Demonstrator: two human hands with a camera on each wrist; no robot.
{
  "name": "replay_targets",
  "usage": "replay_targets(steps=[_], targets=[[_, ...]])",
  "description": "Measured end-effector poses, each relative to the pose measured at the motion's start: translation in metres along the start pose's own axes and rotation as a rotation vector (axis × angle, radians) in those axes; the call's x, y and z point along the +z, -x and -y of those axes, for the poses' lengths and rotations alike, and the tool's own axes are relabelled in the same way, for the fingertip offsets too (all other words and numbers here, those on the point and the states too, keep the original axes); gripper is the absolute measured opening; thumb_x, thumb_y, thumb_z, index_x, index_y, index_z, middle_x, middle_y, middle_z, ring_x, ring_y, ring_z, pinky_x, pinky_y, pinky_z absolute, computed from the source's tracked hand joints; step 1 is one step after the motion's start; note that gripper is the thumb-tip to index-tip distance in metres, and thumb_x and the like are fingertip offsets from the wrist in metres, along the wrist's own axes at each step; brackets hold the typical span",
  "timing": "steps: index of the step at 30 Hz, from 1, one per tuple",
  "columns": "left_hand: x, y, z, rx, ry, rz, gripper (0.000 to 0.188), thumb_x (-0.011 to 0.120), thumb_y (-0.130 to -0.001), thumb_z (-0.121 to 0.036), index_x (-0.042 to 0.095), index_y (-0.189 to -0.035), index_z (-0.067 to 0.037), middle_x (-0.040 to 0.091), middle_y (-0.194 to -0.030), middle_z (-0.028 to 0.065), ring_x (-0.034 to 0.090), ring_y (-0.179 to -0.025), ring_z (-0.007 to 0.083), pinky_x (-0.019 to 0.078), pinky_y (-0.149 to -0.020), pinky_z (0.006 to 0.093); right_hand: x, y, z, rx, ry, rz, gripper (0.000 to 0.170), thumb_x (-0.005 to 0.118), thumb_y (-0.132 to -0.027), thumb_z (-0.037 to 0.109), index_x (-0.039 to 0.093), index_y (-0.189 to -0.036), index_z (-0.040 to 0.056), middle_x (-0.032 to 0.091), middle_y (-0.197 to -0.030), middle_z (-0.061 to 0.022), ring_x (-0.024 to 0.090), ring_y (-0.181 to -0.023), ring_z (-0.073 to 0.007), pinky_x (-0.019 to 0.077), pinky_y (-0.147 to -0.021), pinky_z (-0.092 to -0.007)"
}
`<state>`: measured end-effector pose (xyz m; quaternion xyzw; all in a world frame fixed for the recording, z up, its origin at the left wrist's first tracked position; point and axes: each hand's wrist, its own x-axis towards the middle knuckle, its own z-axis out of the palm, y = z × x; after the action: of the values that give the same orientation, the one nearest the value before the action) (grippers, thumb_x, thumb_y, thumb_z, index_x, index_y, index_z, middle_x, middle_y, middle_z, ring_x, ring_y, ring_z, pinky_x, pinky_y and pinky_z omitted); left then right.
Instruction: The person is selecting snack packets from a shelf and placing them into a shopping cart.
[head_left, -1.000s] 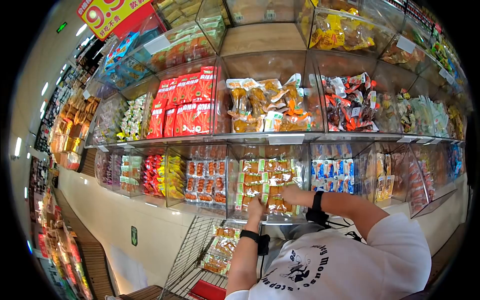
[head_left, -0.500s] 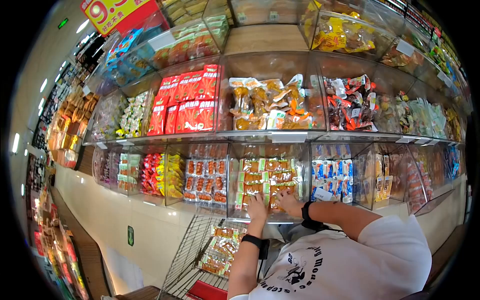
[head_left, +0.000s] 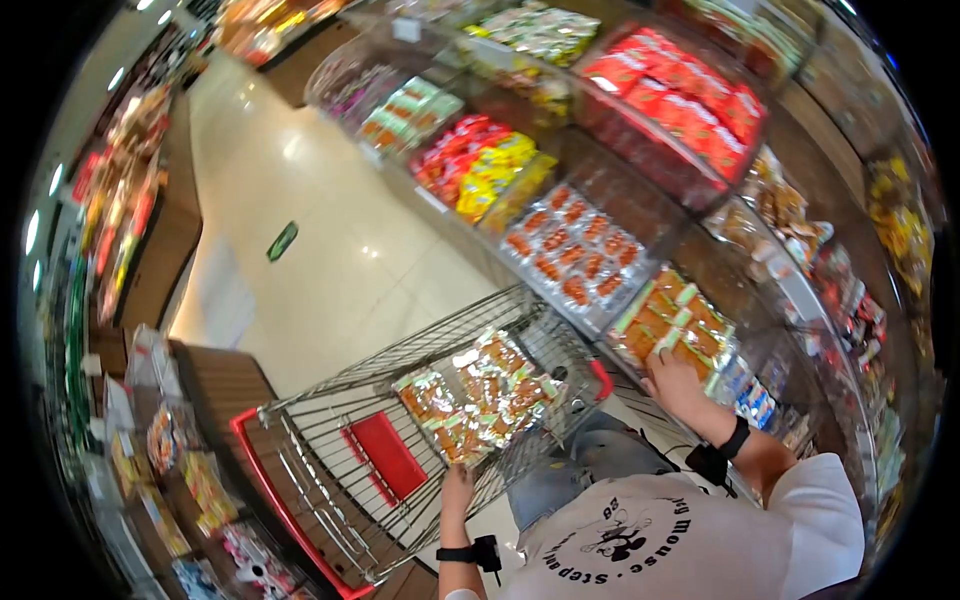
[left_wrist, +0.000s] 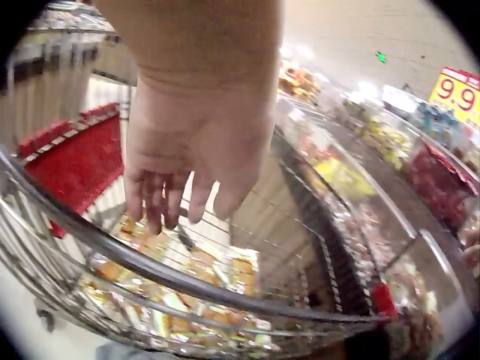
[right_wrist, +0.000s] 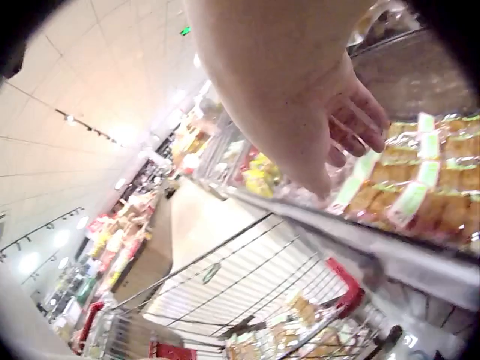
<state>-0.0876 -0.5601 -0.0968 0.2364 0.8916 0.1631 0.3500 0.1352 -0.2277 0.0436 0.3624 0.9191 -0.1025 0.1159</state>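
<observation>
Several clear snack packs (head_left: 485,395) with green-white labels lie in the wire shopping cart (head_left: 340,500). My left hand (head_left: 457,490) is over the cart's near side; in the left wrist view the left hand (left_wrist: 199,154) hangs with fingers extended above the packs (left_wrist: 202,311), holding nothing. My right hand (head_left: 675,383) is at the bin of matching packs (head_left: 690,315). From the right wrist, the right hand (right_wrist: 322,135) shows loosely bent, spread fingers beside the rows of packs (right_wrist: 420,176), with nothing gripped; whether it touches one cannot be told.
A bin of small red-brown snack packs (head_left: 575,245) is beside the matching packs, with red and yellow bags (head_left: 470,165) farther along. The cart has a red handle (head_left: 290,510) and a red panel (head_left: 388,455). Another display (head_left: 190,470) stands at lower left, across from pale floor (head_left: 330,240).
The head view has turned toward the cart. My left hand has left the bin and moved over the cart; my right hand remains at the bin. More packs show in the cart.
</observation>
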Motion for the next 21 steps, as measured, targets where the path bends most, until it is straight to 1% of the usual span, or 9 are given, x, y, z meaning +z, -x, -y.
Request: replay_targets(steps=[4, 8, 10, 11, 14, 16, 18, 19, 21], targets=[[-0.033, 0.002, 0.066, -0.162, 0.146, 0.009, 0.025, 0.049, -0.075, -0.017, 0.048, -0.093, 0.0, 0.054, -0.087, 0.018, 0.054, -0.08, 0.0284, 0.0415, -0.068, 0.033, 0.032, -0.052, 0.094, -0.263, -0.326, 0.09, 0.034, 0.054, -0.069, 0.025, 0.046, -0.09, 0.0006, 0.048, -0.083, -0.0162, 0.05, -0.077, -0.0298, 0.0426, -0.062, -0.0357], [-0.039, -0.045, 0.097, -0.086, 0.319, -0.003, 0.024, 0.047, -0.075, -0.016, 0.048, -0.095, -0.002, 0.055, -0.086, 0.0166, 0.054, -0.079, 0.0273, 0.0425, -0.067, 0.0328, 0.156, -0.126, 0.173, -0.248, -0.515, 0.398, 0.032, 0.05, -0.072, 0.026, 0.043, -0.092, 0.0026, 0.051, -0.085, -0.0165, 0.051, -0.077, -0.0313, 0.0409, -0.063, -0.0374], [-0.034, -0.085, 0.098, -0.022, 0.376, 0.011, 0.023, 0.047, -0.075, -0.014, 0.048, -0.096, -0.003, 0.056, -0.085, 0.0157, 0.055, -0.078, 0.0269, 0.043, -0.066, 0.033, 0.22, -0.167, 0.203, -0.166, -0.447, 0.583, 0.048, 0.052, -0.071, 0.029, 0.037, -0.106, 0.0003, 0.051, -0.087, -0.018, 0.051, -0.079, -0.0305, 0.0411, -0.066, -0.037], [-0.03, -0.106, 0.096, 0.0, 0.366, 0.021, 0.023, 0.047, -0.075, -0.014, 0.047, -0.096, -0.004, 0.055, -0.084, 0.0162, 0.054, -0.078, 0.0276, 0.043, -0.066, 0.0335, 0.236, -0.181, 0.217, -0.073, -0.469, 0.632, 0.068, 0.052, -0.071, 0.035, 0.022, -0.118, -0.0046, 0.051, -0.087, -0.0198, 0.051, -0.081, -0.0296, 0.0407, -0.067, -0.0372], [-0.007, -0.151, 0.095, 0.188, 0.172, 0.067, 0.023, 0.047, -0.074, -0.011, 0.047, -0.094, -0.001, 0.055, -0.085, 0.0153, 0.055, -0.077, 0.0257, 0.0439, -0.063, 0.031, 0.279, -0.206, 0.256, 0.403, -0.63, 0.843, 0.082, 0.049, -0.073, 0.04, 0.004, -0.121, -0.0078, 0.051, -0.086, -0.021, 0.053, -0.071, -0.0271, 0.0429, -0.058, -0.0348], [0.015, -0.171, 0.104, 0.327, 0.101, 0.08, 0.022, 0.047, -0.074, -0.01, 0.046, -0.093, 0.001, 0.054, -0.086, 0.0147, 0.055, -0.076, 0.0249, 0.0443, -0.063, 0.03, 0.407, -0.202, 0.253, 0.331, -0.454, 0.659, 0.085, 0.046, -0.074, 0.043, -0.002, -0.12, -0.0093, 0.051, -0.068, -0.0174, 0.047, -0.048, -0.02, 0.038, -0.038, -0.0289], [0.041, -0.181, 0.12, 0.421, 0.13, 0.093, 0.022, 0.047, -0.074, -0.011, 0.046, -0.093, 0.001, 0.054, -0.086, 0.0148, 0.055, -0.074, 0.0259, 0.0443, -0.063, 0.031, 0.393, -0.208, 0.271, 0.536, -0.596, 0.841, 0.086, 0.046, -0.074, 0.043, -0.005, -0.12, -0.0088, 0.051, -0.06, -0.0147, 0.042, -0.041, -0.0167, 0.0344, -0.033, -0.0259], [0.046, -0.181, 0.119, 0.33, 0.207, 0.137, 0.022, 0.047, -0.074, -0.011, 0.046, -0.094, 0.0, 0.054, -0.086, 0.0146, 0.055, -0.073, 0.026, 0.0441, -0.063, 0.0311, 0.346, -0.213, 0.285, 0.474, -0.529, 0.941, 0.087, 0.046, -0.074, 0.042, -0.008, -0.119, -0.0102, 0.048, -0.051, -0.0113, 0.04, -0.04, -0.0149, 0.0337, -0.033, -0.0257], [0.041, -0.177, 0.11, 0.149, 0.352, 0.22, 0.023, 0.047, -0.075, -0.012, 0.046, -0.095, -0.001, 0.055, -0.084, 0.0142, 0.055, -0.072, 0.0261, 0.0436, -0.064, 0.0314, 0.383, -0.209, 0.286, 0.562, -0.405, 0.768, 0.088, 0.047, -0.074, 0.042, -0.009, -0.118, -0.0109, 0.05, -0.059, -0.0142, 0.045, -0.045, -0.0186, 0.0364, -0.036, -0.0268]])
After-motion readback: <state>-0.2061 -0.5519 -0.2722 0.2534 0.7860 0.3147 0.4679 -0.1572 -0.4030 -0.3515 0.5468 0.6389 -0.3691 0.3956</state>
